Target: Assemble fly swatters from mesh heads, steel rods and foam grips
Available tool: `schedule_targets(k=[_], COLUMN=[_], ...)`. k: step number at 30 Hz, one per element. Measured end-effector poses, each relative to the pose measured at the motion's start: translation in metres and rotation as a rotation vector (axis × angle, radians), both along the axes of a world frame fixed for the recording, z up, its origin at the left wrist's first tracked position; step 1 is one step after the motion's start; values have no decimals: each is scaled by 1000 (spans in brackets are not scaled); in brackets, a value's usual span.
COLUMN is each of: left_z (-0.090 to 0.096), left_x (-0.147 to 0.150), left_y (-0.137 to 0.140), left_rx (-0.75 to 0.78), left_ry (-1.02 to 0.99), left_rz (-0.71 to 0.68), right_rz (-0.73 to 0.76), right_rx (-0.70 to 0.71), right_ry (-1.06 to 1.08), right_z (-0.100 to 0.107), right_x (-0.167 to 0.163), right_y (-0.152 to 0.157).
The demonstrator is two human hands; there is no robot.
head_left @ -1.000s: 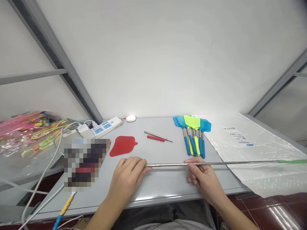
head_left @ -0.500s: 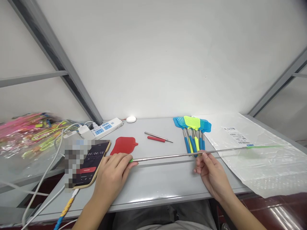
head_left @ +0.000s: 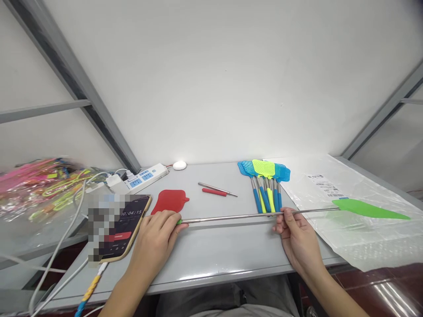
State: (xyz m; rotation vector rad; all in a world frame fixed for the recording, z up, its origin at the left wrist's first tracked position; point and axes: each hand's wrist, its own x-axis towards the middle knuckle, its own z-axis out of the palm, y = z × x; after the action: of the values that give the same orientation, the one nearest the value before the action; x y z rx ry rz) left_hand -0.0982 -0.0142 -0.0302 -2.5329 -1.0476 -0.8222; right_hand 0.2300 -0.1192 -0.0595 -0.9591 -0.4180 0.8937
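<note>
An extended telescopic fly swatter [head_left: 231, 217] with a green head lies level between my hands, over the table. My left hand [head_left: 157, 237] is closed round its green handle, most of which the fingers hide. Farther along the metal rod, my right hand [head_left: 295, 235] pinches it between thumb and fingers. The green head points right, over a white plastic mailer bag [head_left: 363, 237]. Behind my left hand lies a loose red swatter head [head_left: 170, 200]. Beyond the rod are a red handle [head_left: 214, 192] and a separate metal rod [head_left: 218, 189].
Several blue and yellow-green fly swatters [head_left: 266, 185] lie in a fanned pile near the wall. A phone [head_left: 127, 229] showing a timer, a power strip [head_left: 145, 178] and white cables occupy the left side. Plastic-wrapped colourful items [head_left: 49, 189] sit farther left.
The green swatter head has turned from edge-on to showing its flat side. My right hand has shifted slightly to the right along with the rod; my left hand keeps its grip.
</note>
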Motion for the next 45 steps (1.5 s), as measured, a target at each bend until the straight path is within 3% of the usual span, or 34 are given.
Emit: schedule_targets(k=[4, 9, 15, 23, 26, 32, 36, 41, 45], left_z=[4, 3, -2, -12, -11, -1, 6, 10, 10], left_x=[4, 37, 66, 88, 82, 40, 15, -4, 3], left_y=[-3, -21, -35, -43, -40, -24, -15, -5, -5], left_rx=[-5, -71, -85, -144, -176, -235, -228, -139, -132], left_ry=[20, 8, -6, -31, -23, -14, -23, -49, -36], left_rz=[-8, -101, -92, -96, -96, -20, 44, 89, 58], right_rz=[-3, 140, 128, 274, 266, -47, -126, -175, -217], right_rx=[-8, -50, -77, -55, -8, 24, 65, 45, 6], right_ry=[-46, -201, -221, -258, -208, 99, 238, 114, -14], right_z=[-1, -3, -4, -2, 1, 6, 9, 13, 11], right_x=[-3, -15, -18, -18, -14, 7, 15, 10, -6], right_y=[-2, -6, -4, -5, -6, -1, 2, 1, -3])
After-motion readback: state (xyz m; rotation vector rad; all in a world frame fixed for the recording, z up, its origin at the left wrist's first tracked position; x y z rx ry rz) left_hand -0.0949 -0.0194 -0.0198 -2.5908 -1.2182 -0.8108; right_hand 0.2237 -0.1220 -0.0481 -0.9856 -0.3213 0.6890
